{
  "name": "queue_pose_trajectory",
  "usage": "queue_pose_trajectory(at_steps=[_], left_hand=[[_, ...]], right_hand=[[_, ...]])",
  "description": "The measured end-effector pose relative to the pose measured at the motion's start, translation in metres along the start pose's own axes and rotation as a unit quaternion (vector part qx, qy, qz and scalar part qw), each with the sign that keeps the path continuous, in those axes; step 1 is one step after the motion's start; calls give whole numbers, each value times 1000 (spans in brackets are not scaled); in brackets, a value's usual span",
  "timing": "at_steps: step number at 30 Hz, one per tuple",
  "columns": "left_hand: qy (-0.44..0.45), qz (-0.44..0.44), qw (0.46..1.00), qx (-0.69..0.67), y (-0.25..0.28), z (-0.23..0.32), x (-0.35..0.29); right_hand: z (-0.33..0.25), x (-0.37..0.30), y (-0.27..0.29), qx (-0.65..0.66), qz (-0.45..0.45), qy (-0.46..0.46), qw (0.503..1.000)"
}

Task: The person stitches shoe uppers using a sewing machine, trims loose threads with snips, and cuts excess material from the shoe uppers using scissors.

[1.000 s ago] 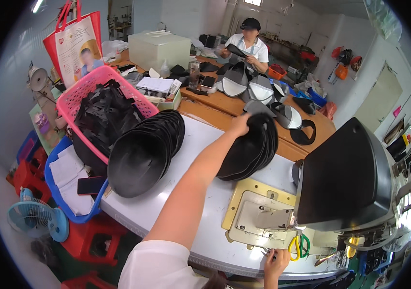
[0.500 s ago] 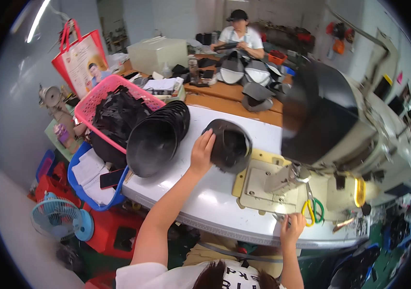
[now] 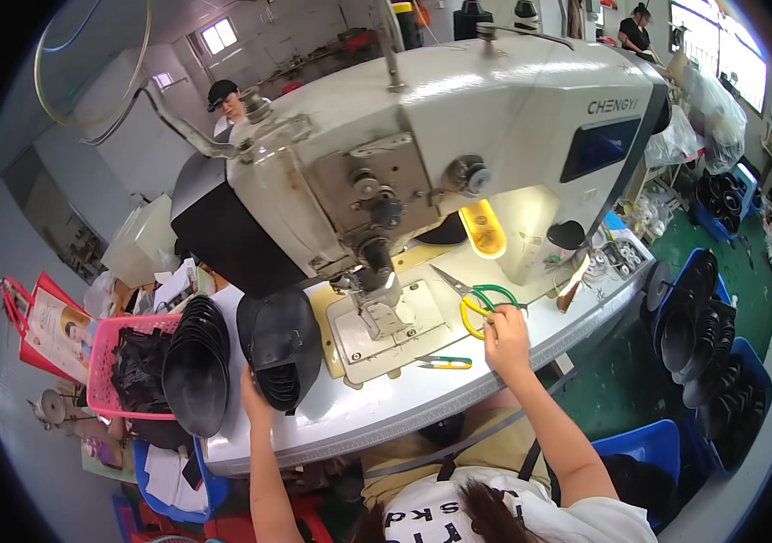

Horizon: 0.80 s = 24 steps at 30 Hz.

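Note:
My left hand [image 3: 257, 398] is closed on the near left edge of a black cap [image 3: 282, 339], partly hidden by it. The cap rests on the white table, left of the sewing machine's needle plate [image 3: 386, 335], its opening facing me. My right hand [image 3: 506, 344] is closed at the handles of a pair of scissors [image 3: 481, 299], one loop yellow and one green. Their blades point away to the left across the machine bed. Small thread snips [image 3: 445, 362] lie on the table between my hands, nearer the right one.
The large white sewing machine [image 3: 458, 118] stands across the middle. On the left are nested black cap pieces [image 3: 196, 371] and a pink basket [image 3: 100, 371] of black scraps. Blue crates [image 3: 748, 362] of black pieces stand at the right. A person [image 3: 225, 101] sits beyond the machine.
The view has swung right. My right hand has let go of the snips and closed on the scissors. My left hand has shifted to the cap's near edge, and the cap has turned.

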State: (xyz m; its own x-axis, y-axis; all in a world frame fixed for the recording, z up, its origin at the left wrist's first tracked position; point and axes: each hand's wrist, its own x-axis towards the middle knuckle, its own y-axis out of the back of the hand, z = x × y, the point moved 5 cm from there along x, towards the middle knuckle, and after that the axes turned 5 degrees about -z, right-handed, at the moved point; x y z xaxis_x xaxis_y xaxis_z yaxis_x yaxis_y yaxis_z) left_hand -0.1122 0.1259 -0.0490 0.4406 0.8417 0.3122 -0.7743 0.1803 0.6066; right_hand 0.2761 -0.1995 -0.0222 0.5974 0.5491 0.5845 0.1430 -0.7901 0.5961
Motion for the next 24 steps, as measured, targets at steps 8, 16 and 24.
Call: queue_pose_trajectory(at_steps=[8, 16, 24], left_hand=[[134, 113, 949, -261, -41, 61, -21], [208, 219, 876, -377, -65, 58, 14], [128, 271, 889, -345, -41, 129, -83]], right_hand=[[25, 29, -9, -2, -111, -24, 994], [25, 43, -7, 89, -210, -59, 972], [-37, -35, 31, 192, -139, -37, 971]])
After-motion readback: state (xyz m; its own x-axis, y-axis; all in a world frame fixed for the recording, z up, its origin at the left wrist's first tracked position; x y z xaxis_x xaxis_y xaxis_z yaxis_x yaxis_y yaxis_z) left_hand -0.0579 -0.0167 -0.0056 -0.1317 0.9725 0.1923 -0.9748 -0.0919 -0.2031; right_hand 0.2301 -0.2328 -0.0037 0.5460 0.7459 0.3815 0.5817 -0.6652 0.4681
